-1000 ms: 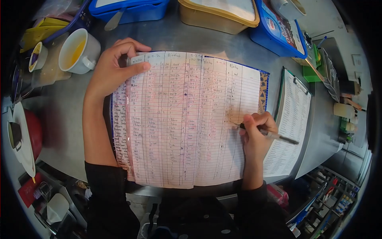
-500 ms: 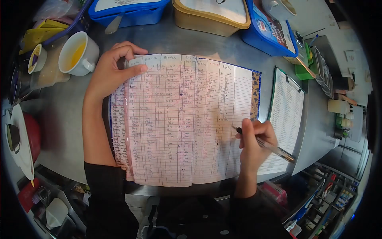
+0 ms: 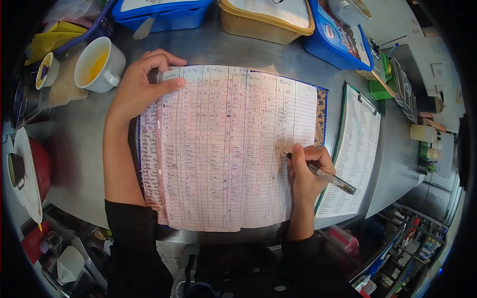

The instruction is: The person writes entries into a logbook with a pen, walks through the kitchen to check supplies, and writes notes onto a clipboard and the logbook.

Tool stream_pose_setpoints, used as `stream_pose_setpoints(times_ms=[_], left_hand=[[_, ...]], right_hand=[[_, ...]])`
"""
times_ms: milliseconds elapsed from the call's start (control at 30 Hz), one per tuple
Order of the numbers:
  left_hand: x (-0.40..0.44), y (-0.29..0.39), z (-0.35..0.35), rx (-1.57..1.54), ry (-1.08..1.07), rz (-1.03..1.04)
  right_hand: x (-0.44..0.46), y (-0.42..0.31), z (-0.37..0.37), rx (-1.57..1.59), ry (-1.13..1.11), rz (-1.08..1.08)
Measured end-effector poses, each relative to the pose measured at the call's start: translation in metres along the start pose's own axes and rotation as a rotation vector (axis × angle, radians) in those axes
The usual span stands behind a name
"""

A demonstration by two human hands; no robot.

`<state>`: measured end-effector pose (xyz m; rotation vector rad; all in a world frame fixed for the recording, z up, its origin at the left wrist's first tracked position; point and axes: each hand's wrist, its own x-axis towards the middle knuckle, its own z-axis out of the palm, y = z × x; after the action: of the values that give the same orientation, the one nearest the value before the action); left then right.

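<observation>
An open ledger notebook (image 3: pixel 213 159) with handwritten columns lies on the steel counter before me. My left hand (image 3: pixel 149 82) grips its upper left edge, thumb on top of the page and fingers behind it. In my right hand (image 3: pixel 309 171) is a pen (image 3: pixel 332 180) with a dark grip and a clear barrel. The pen's tip rests at or just above a column on the right-hand page. Beyond that hand, a printed list on a clipboard (image 3: pixel 354 149) lies at the right, partly covered near my wrist.
A white mug (image 3: pixel 107 64) holding yellow liquid stands left of the notebook, beside a clear container (image 3: pixel 72 74). Along the back sit a blue tub (image 3: pixel 159 20) with a metal utensil handle, a tan tub (image 3: pixel 266 22) and another blue tub (image 3: pixel 340 37). Shelves are at lower right.
My right hand has moved a little left with the pen, bringing its tip further in over the right-hand page. My left hand keeps its hold on the notebook.
</observation>
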<state>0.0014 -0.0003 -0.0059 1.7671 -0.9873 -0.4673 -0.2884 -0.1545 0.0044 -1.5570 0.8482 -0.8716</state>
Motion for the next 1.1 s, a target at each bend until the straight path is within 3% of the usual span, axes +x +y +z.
stream_pose_setpoints(times_ms=[267, 700, 767, 867, 967, 1100], left_hand=[[0.0, 0.0, 0.0, 0.006, -0.001, -0.005], [0.0, 0.002, 0.0, 0.015, -0.003, -0.001], [0.001, 0.002, 0.0, 0.022, -0.008, 0.005], [0.001, 0.0, 0.0, 0.008, 0.003, 0.009], [0.001, 0.001, 0.0, 0.013, -0.003, 0.014], [0.0, 0.0, 0.0, 0.025, -0.004, 0.025]], right_hand=[[0.001, 0.004, -0.001, -0.152, -0.026, -0.028], [0.002, 0.006, -0.006, -0.084, -0.049, -0.062], [0.007, -0.007, -0.005, 0.049, 0.018, 0.177], [0.014, -0.02, -0.003, -0.058, -0.036, 0.245], [0.014, -0.004, 0.003, -0.004, 0.001, 0.044], [0.014, 0.001, 0.005, -0.042, -0.006, 0.033]])
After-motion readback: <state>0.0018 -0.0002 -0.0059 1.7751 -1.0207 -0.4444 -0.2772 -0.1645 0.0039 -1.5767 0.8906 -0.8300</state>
